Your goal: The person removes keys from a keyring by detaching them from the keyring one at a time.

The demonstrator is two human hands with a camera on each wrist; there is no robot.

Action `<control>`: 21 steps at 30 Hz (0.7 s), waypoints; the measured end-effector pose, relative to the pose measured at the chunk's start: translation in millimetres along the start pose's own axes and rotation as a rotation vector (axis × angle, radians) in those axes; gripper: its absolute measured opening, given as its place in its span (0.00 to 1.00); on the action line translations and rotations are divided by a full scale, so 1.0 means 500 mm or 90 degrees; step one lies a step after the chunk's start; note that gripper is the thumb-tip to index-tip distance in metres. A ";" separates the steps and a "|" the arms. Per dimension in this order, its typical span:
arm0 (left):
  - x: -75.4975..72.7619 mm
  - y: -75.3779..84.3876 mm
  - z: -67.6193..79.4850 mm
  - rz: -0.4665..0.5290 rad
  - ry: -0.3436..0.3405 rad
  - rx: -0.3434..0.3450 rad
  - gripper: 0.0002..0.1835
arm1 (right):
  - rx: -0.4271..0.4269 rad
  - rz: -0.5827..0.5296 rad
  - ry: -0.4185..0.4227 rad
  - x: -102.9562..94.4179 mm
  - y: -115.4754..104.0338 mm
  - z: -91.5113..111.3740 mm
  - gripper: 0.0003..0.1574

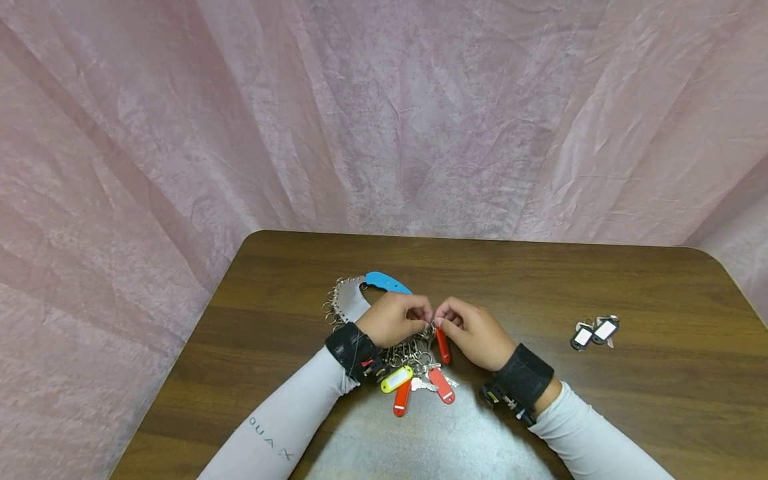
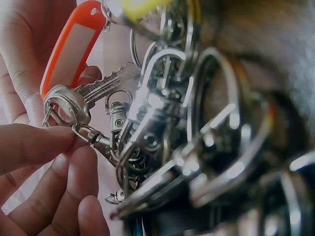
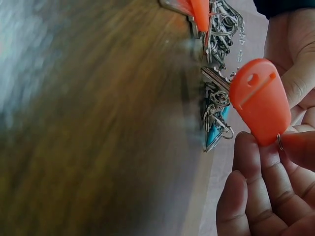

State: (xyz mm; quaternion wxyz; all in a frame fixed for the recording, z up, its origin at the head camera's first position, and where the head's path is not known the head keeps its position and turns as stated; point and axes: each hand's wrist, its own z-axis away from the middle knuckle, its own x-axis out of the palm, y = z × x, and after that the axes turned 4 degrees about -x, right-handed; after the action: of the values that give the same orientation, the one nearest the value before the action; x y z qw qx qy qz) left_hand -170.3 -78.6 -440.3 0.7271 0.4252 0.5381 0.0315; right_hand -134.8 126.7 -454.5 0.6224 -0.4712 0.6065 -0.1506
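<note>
My left hand (image 1: 393,319) pinches a small metal clasp (image 2: 98,140) by a key ring (image 2: 64,105), beside a silver key (image 2: 108,86). Opposite it, my right hand (image 1: 477,333) pinches the ring end of a red key tag (image 3: 261,101), which hangs below the fingertips in the head view. Between the hands and the table lies a cluster of metal clasps and rings (image 2: 157,103). A yellow tag (image 1: 397,379) and two more red tags (image 1: 442,386) lie with keys (image 1: 423,385) just below. Behind my left hand is a curved grey piece (image 1: 350,300) edged with small rings.
A blue curved strip (image 1: 387,282) adjoins the grey piece. Two black key tags with white labels (image 1: 605,329) and keys lie on the right of the brown wooden table (image 1: 288,260). A pink curtain (image 1: 420,120) hangs behind the far edge.
</note>
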 end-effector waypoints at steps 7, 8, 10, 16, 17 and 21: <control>-0.001 -0.001 0.000 0.005 -0.001 0.006 0.04 | -0.005 -0.004 -0.003 0.001 0.001 0.001 0.03; -0.001 -0.001 0.000 0.005 -0.001 0.007 0.05 | -0.003 -0.004 -0.004 0.001 0.000 0.001 0.03; -0.001 0.000 0.001 0.008 -0.003 0.008 0.06 | 0.000 -0.001 -0.007 0.001 0.000 0.001 0.03; -0.003 0.001 0.004 0.024 -0.013 0.014 0.06 | -0.010 0.000 -0.016 0.002 0.004 0.001 0.03; -0.003 0.001 0.003 0.026 -0.014 0.014 0.06 | -0.013 -0.002 -0.016 0.003 0.005 0.001 0.03; -0.001 -0.002 0.001 0.030 -0.011 0.008 0.05 | -0.018 -0.011 -0.011 0.004 0.007 0.000 0.05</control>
State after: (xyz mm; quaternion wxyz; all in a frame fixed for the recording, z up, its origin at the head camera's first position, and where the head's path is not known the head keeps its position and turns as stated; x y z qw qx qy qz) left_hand -170.7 -79.7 -440.3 0.7280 0.4424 0.5220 0.0418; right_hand -135.9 127.0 -458.2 0.6195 -0.4864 0.5992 -0.1435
